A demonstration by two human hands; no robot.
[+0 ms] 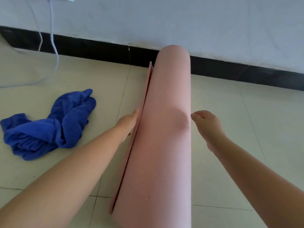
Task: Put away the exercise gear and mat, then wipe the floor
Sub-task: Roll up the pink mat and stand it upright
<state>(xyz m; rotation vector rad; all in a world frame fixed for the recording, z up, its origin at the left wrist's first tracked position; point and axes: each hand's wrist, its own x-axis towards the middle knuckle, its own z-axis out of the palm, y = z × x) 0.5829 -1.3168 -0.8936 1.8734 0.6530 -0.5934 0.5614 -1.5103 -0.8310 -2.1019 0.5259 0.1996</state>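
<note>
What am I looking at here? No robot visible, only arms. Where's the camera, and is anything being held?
There is no robot: a person works with bare hands, and the single camera sits on their head, looking forward and down. The pink rolled mat lies on the tiled floor, pointing toward the wall's black baseboard. The left hand touches the mat's loose outer edge; its fingers are hidden behind that edge, so the grip is unclear. The right hand is beside the mat, fingers relaxed, holding nothing. A crumpled blue cloth lies to the left, and white cables hang down the wall.
</note>
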